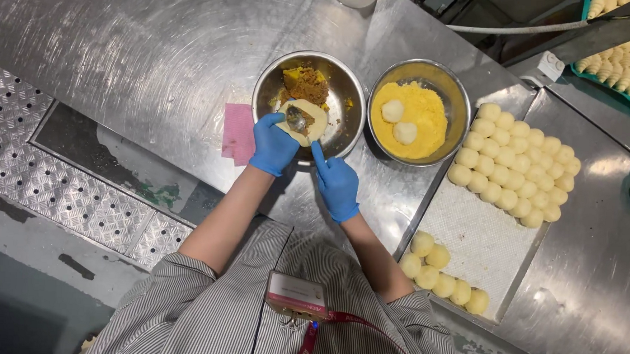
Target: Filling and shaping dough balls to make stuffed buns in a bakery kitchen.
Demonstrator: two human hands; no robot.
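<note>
My left hand [272,144], in a blue glove, holds a flat round of pale dough [312,126] over a steel bowl [342,92]. A metal spoon [296,118] lies in the dough with brown filling on it. My right hand [337,183], also blue-gloved, grips the spoon's handle just below the bowl's near rim. More brown filling [305,84] is heaped at the far side of that bowl.
A second steel bowl [454,94] to the right holds yellow crumbs and two dough balls. A metal tray [478,239] at right carries several pale balls in two groups. A pink cloth [237,132] lies left of the bowl. The steel table's edge [143,157] runs at left.
</note>
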